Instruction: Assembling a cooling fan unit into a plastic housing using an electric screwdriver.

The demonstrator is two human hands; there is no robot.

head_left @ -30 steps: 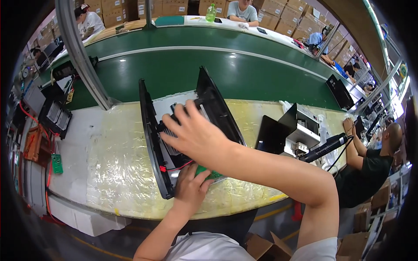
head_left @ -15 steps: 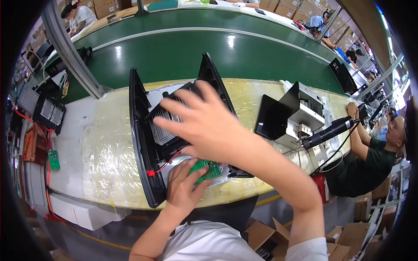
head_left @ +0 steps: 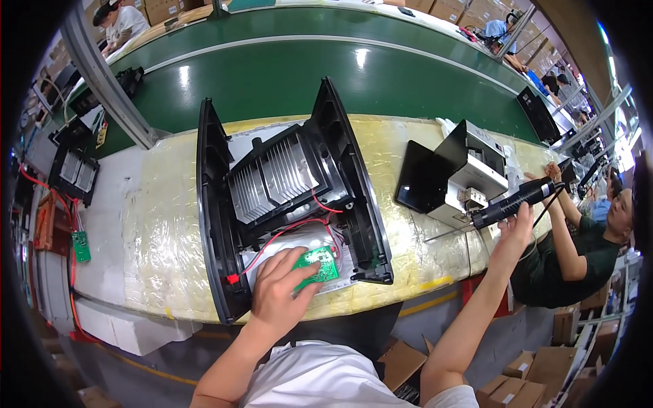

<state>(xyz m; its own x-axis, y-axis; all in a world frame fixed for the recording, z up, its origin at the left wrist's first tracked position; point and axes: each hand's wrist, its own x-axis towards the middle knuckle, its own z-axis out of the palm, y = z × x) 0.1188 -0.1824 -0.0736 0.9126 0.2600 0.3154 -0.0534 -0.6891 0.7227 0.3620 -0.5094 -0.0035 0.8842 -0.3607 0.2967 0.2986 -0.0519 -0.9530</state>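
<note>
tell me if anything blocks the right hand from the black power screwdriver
Nothing visible does: the right hand is right at the black power screwdriver, overlapping its handle in this view, though whether the grip has closed is unclear.

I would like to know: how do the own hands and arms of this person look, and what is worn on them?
The left hand and right hand are gloveless, with bare forearms. A short white sleeve shows on the right arm, matching the white shirt. No watch is visible.
</note>
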